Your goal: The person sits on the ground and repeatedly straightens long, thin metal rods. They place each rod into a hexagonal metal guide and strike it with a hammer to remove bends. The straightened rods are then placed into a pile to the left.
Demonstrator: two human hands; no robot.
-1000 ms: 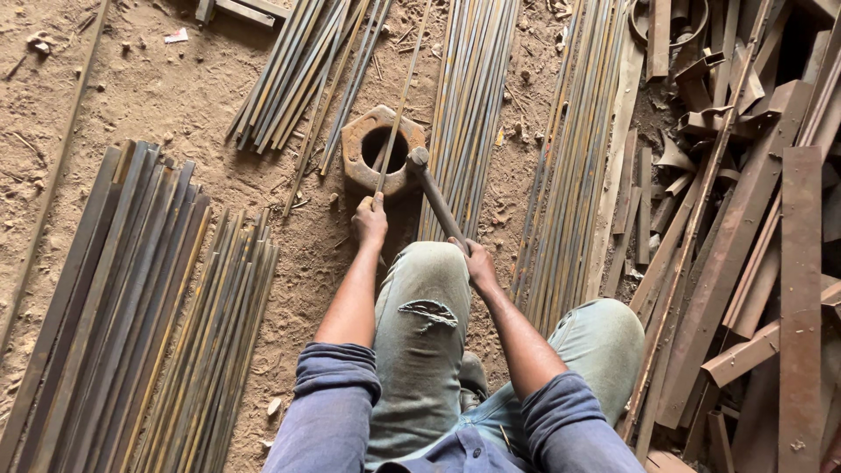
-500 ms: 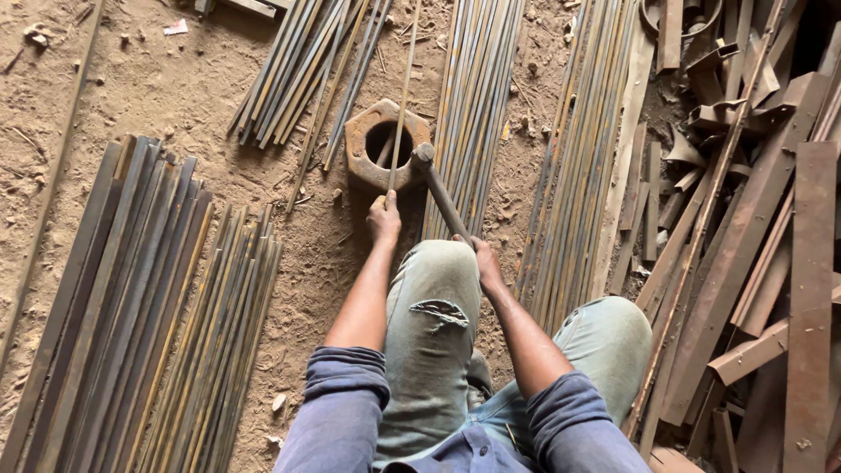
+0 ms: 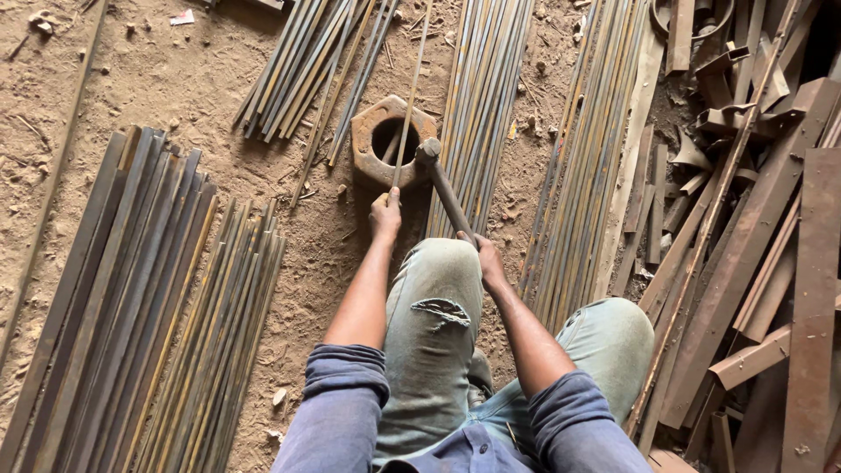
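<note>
Left hand (image 3: 385,215) clenched on thin rod (image 3: 405,114) across hexagonal nut (image 3: 390,140); right hand (image 3: 487,260) gripping hammer (image 3: 442,188) handle's end (likely head-heavy; rod stiff, springy).

Your right hand (image 3: 489,260) has brought the hammer (image 3: 442,186) head down onto the big rusty hex nut's (image 3: 392,143) rim.

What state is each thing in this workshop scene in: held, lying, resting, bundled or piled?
Left hand: closed on the thin metal rod.
Right hand: closed on the hammer's handle.
Thin metal rod: held lengthwise across the nut's hole.
Dark-handled hammer: head resting on the nut's rim.
Large rusty hexagonal nut: lying flat on the dirt floor.
Long metal strips: lying in bundles.
Rusty scrap angle pieces: piled at right.
</note>
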